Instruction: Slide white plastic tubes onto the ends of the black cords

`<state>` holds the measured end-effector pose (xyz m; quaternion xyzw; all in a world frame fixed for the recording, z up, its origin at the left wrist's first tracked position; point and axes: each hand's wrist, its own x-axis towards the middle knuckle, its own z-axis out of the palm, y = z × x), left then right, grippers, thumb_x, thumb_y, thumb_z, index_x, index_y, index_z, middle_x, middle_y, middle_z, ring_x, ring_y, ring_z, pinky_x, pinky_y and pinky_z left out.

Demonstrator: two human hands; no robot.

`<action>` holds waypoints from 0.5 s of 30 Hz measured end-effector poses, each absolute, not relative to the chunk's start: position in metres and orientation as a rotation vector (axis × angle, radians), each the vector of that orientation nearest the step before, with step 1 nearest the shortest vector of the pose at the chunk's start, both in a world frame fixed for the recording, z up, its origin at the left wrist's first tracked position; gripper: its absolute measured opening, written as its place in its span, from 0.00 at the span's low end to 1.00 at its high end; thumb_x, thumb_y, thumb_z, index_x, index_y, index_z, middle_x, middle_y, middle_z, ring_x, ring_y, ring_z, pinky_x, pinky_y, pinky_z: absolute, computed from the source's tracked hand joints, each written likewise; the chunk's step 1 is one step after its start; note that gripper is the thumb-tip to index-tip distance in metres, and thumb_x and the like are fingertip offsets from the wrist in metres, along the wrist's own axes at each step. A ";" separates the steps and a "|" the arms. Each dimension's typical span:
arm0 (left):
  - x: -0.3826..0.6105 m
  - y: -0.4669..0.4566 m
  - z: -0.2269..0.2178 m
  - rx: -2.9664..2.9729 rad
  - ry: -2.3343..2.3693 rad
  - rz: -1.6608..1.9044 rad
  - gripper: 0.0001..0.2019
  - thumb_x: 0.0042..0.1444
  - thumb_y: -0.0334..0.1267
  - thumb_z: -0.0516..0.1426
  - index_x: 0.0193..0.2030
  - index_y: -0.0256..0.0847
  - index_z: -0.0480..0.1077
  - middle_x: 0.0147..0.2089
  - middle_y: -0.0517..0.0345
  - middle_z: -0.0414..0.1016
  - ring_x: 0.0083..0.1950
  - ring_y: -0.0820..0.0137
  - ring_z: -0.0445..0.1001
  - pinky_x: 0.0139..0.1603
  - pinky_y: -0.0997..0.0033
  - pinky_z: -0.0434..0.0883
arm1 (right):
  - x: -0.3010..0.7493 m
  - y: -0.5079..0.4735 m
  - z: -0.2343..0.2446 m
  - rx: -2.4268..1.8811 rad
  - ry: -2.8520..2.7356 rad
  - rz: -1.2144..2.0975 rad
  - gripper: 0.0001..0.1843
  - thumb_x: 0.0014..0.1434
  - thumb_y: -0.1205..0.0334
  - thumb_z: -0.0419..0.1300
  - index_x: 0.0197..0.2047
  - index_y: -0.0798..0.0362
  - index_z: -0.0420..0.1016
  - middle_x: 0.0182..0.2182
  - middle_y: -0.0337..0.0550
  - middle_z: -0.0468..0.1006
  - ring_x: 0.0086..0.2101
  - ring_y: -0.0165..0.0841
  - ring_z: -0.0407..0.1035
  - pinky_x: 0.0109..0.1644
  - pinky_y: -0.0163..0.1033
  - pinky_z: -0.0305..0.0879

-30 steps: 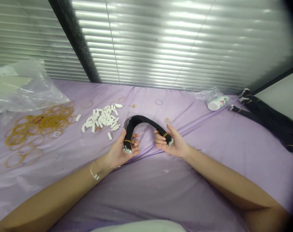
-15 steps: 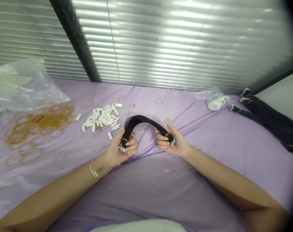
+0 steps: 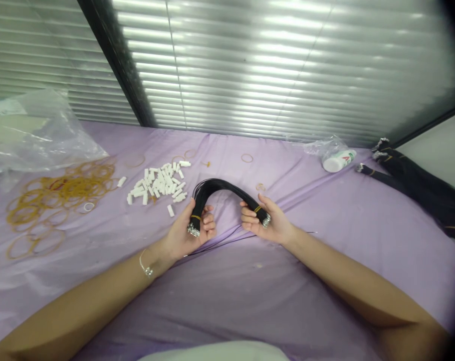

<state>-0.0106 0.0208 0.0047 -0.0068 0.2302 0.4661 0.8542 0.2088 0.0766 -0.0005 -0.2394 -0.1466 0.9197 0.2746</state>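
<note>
My L hand (image 3: 185, 231) curls round one end of the blk wire bundle (image 3: 223, 184); R hand (image 3: 273, 223) grips the other, fingers bent; it arches btwn them, over purple cloth (image 3: 317, 203) (white pcs (image 3: 158, 183) beyond L).

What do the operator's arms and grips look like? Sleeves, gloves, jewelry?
Left grip and right grip are human hands, no gloves. No sleeve shows on the left arm or right arm. The left wears a thin, silvery bracelet at the wrist, with a small, shiny charm-like cluster; none shows on the right.
</note>
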 end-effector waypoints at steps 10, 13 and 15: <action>-0.011 0.021 0.007 -0.038 0.476 0.987 0.20 0.62 0.48 0.45 0.32 0.33 0.66 0.21 0.64 0.52 0.21 0.76 0.56 0.24 0.75 0.62 | 0.208 0.076 -0.003 -0.639 -0.335 2.467 0.17 0.61 0.52 0.50 0.39 0.59 0.68 0.24 0.36 0.57 0.23 0.24 0.52 0.31 0.33 0.58; -0.012 0.021 0.008 -0.046 0.477 0.980 0.20 0.62 0.48 0.45 0.32 0.33 0.66 0.20 0.64 0.52 0.20 0.77 0.56 0.23 0.75 0.61 | 0.207 0.076 -0.004 -0.640 -0.323 2.457 0.16 0.60 0.53 0.53 0.39 0.59 0.67 0.26 0.37 0.58 0.25 0.25 0.54 0.31 0.34 0.58; -0.012 0.022 0.008 -0.052 0.478 0.973 0.20 0.62 0.48 0.45 0.32 0.33 0.66 0.20 0.64 0.51 0.20 0.77 0.56 0.23 0.76 0.60 | 0.207 0.076 -0.003 -0.642 -0.317 2.457 0.16 0.59 0.53 0.53 0.39 0.59 0.67 0.26 0.37 0.58 0.25 0.25 0.54 0.31 0.34 0.58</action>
